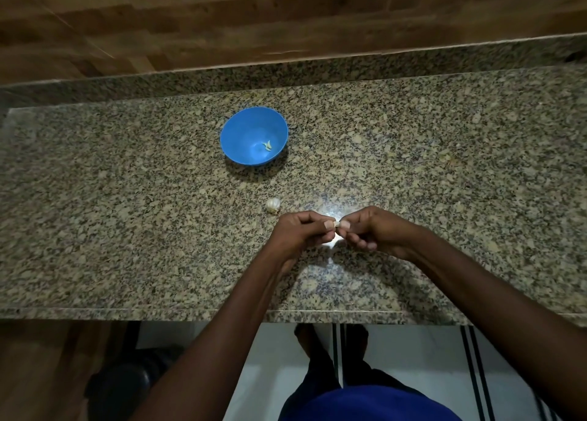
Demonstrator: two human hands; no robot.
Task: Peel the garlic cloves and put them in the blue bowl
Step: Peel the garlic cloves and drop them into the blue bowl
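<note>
A blue bowl (254, 136) sits on the granite counter (127, 198), at about eleven o'clock from the hands and well apart from them. Peeled cloves (267, 145) lie inside it, toward its right wall. A garlic bulb (273, 205) rests on the counter just beside the left hand (301, 231), at about eleven o'clock from it. That hand's fingers are curled, pinching the left end of a small garlic clove (336, 224). The right hand (371, 230), fingers likewise curled, pinches the clove's right end, so the clove is held between the two sets of fingertips, above the counter.
</note>
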